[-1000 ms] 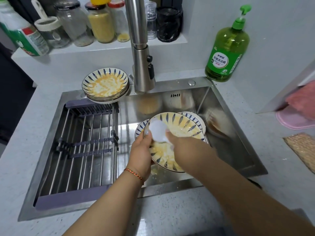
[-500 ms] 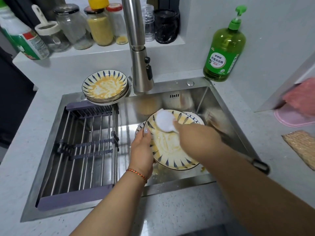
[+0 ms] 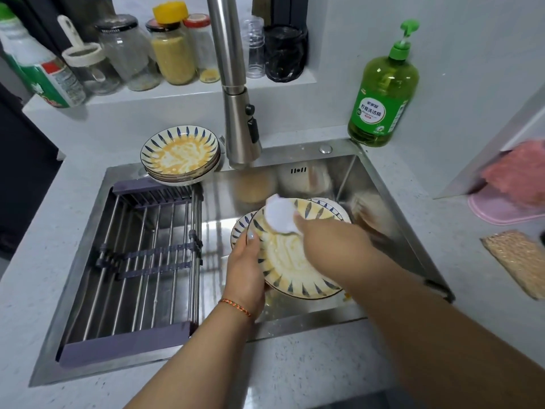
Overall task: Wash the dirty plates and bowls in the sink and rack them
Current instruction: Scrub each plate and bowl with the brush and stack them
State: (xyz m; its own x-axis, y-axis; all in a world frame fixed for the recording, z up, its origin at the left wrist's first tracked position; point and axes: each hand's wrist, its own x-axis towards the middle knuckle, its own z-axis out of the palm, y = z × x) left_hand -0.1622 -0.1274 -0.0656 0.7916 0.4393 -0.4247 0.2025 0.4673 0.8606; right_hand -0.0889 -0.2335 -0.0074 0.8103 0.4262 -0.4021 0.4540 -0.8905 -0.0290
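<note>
The plate (image 3: pixel 290 261) is tilted over the sink (image 3: pixel 380 314), above other plates lying in the basin. The left hand (image 3: pixel 246 276) has its grip closed on the plate's left rim. The right hand (image 3: pixel 330 243) holds a white sponge (image 3: pixel 280 215) tightly; a second ago it rubbed the centre, now it is at the upper rim. So scrubbing continues, I think. The rack (image 3: pixel 132 270) carries nothing, and the dirty stack (image 3: pixel 180 153) waits on the sink's edge.
</note>
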